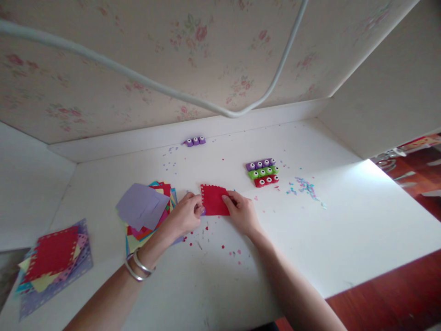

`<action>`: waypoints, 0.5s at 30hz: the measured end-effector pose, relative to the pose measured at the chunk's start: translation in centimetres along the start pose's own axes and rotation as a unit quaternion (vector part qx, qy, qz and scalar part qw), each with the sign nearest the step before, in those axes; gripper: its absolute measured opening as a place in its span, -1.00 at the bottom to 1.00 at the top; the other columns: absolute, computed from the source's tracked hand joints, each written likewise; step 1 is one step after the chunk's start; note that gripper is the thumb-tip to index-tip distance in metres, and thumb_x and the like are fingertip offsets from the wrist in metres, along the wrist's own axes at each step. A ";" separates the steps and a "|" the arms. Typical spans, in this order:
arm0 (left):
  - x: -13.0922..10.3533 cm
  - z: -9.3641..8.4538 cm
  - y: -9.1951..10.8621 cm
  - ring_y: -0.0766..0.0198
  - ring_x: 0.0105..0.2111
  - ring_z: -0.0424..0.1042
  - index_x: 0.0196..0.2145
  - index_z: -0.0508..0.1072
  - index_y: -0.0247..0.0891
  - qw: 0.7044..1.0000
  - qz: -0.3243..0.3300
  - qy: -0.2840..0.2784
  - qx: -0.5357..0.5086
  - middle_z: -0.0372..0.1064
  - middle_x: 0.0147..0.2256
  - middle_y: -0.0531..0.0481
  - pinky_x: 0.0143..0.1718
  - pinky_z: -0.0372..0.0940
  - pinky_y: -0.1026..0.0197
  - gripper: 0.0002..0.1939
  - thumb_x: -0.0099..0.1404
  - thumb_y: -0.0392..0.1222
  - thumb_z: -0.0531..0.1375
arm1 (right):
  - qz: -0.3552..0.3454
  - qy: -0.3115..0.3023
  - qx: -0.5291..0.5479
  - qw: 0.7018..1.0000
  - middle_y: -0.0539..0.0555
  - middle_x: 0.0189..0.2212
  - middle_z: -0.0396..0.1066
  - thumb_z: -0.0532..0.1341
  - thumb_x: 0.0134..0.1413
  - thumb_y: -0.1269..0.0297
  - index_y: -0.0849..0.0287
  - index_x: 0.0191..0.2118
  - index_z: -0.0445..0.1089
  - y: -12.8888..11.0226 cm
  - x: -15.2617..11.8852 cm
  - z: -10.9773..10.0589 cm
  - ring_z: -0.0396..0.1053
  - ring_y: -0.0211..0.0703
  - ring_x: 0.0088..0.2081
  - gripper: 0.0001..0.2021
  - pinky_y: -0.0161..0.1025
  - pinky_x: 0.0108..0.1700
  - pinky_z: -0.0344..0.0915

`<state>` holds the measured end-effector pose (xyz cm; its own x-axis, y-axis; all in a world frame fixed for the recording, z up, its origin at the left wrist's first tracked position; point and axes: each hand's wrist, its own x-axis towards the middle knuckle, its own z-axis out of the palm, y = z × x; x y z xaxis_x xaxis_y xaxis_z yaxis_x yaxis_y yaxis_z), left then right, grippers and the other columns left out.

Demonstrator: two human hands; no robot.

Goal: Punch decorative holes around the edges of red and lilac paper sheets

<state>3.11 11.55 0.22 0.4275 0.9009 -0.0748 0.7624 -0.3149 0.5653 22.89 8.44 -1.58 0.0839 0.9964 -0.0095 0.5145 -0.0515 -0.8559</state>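
A red sheet of paper [215,201] lies in front of me, with punched holes along its left and top edges. My right hand [241,210] pinches the sheet at its right side, thumb on top. At the lower left edge of the paper, my left hand [189,212] is closed round a small purple craft punch [203,212], mostly hidden by the fingers. Beside that hand sits a pile of coloured paper, with lilac sheets [139,204] on top. Tiny red and pink punched shapes [223,247] are scattered below the red sheet.
Rows of purple, green and red punches [262,172] stand at the right, near blue and lilac confetti [308,187]. Three purple punches [195,141] are by the back wall. A stack of edge-punched sheets [55,253] lies far left. A white cable [230,113] hangs above the table.
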 end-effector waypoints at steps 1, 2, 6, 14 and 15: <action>0.1 -0.1 0.0 0.29 -0.48 0.31 -0.53 0.32 -0.23 1.000 0.001 -0.002 -0.001 0.23 -0.47 0.05 -0.43 0.24 0.25 -0.85 0.17 -0.37 0.11 | -0.001 0.000 -0.002 1.000 0.02 -0.42 0.50 0.05 0.22 0.13 0.12 -0.22 0.47 0.0 0.0 0.0 0.37 -0.21 -0.45 -0.72 -0.30 -0.38 0.21; 0.1 -0.2 0.0 0.29 -0.48 0.32 -0.53 0.32 -0.22 1.000 -0.001 -0.002 -0.006 0.23 -0.48 0.05 -0.44 0.24 0.25 -0.85 0.17 -0.37 0.11 | -0.002 0.000 -0.003 1.000 0.02 -0.42 0.50 0.04 0.22 0.13 0.12 -0.22 0.47 0.0 0.0 0.0 0.37 -0.21 -0.45 -0.71 -0.30 -0.38 0.21; -0.5 -0.8 -0.1 0.33 -0.53 0.35 -0.49 0.36 -0.22 0.997 -0.029 -0.018 -0.065 0.28 -0.42 0.04 -0.52 0.24 0.29 -0.85 0.24 -0.25 0.11 | -0.009 0.000 -0.014 1.000 0.02 -0.43 0.50 0.04 0.21 0.13 0.12 -0.24 0.47 -0.1 0.0 0.0 0.36 -0.20 -0.46 -0.71 -0.29 -0.39 0.19; -2.7 -1.8 -1.4 0.27 -0.36 0.42 -0.31 0.48 -0.20 0.996 0.005 0.001 -0.088 0.37 -0.27 -0.03 -0.33 0.38 0.21 -0.76 0.35 -0.11 0.04 | 0.015 0.018 -0.001 1.000 0.03 -0.45 0.48 0.06 0.19 0.15 0.14 -0.25 0.47 0.2 0.1 -0.2 0.36 -0.20 -0.46 -0.73 -0.29 -0.40 0.19; -3.0 -1.9 -1.7 0.25 -0.32 0.42 -0.30 0.48 -0.19 0.997 0.005 0.016 -0.075 0.37 -0.26 -0.04 -0.27 0.38 0.18 -0.76 0.35 -0.11 0.04 | 0.017 0.021 0.004 1.000 0.03 -0.47 0.48 0.07 0.19 0.14 0.14 -0.25 0.46 0.3 0.1 -0.1 0.36 -0.20 -0.46 -0.73 -0.29 -0.40 0.19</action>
<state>-0.34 9.98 1.04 0.4163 0.9082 -0.0440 0.6759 -0.2767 0.6831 23.17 8.47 -1.76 0.1375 0.9904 -0.0168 0.5047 -0.0847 -0.8591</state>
